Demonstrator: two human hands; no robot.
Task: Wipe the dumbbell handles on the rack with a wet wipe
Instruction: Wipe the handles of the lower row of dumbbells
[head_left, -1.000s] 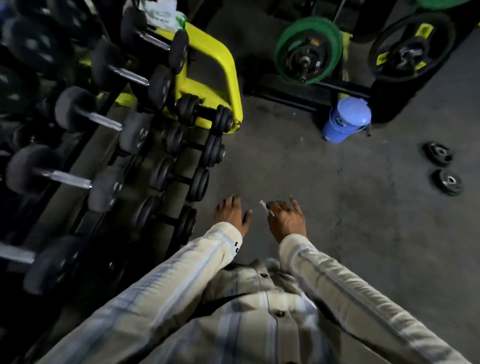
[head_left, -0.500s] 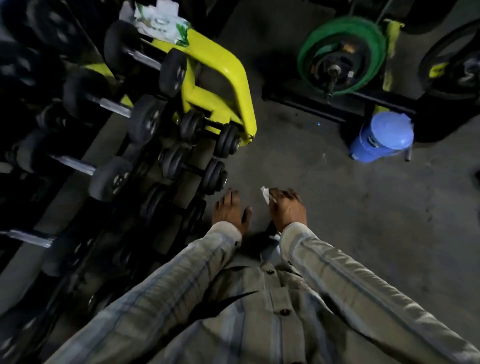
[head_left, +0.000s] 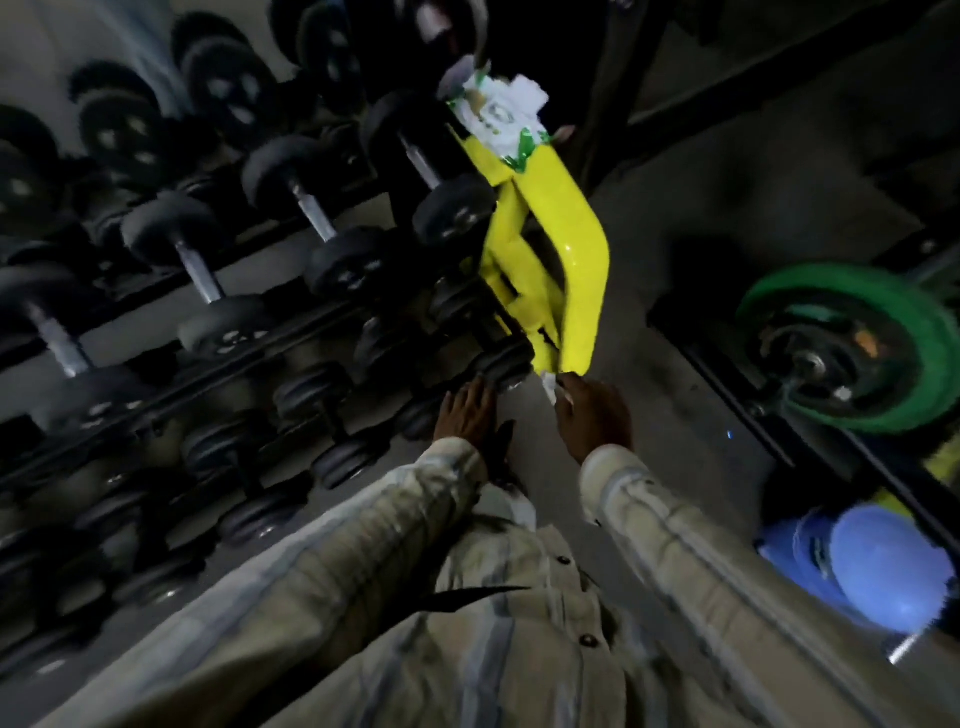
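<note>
Beside rack (head_left: 545, 249): right hand (head_left: 592, 415) pinches wet wipe (head_left: 549, 387); left hand (head_left: 465, 410) fingers spread.

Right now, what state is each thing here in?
Wipe: pinched in the right hand.
Left hand: open, empty, near a lower dumbbell.
Wipe pack: open, on top of the yellow frame.
Dumbbells: racked in rows.
Blue bucket: lid on.

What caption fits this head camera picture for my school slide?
Right hand holding a white wipe beside the yellow rack frame, left hand near the bottom dumbbells.
</note>
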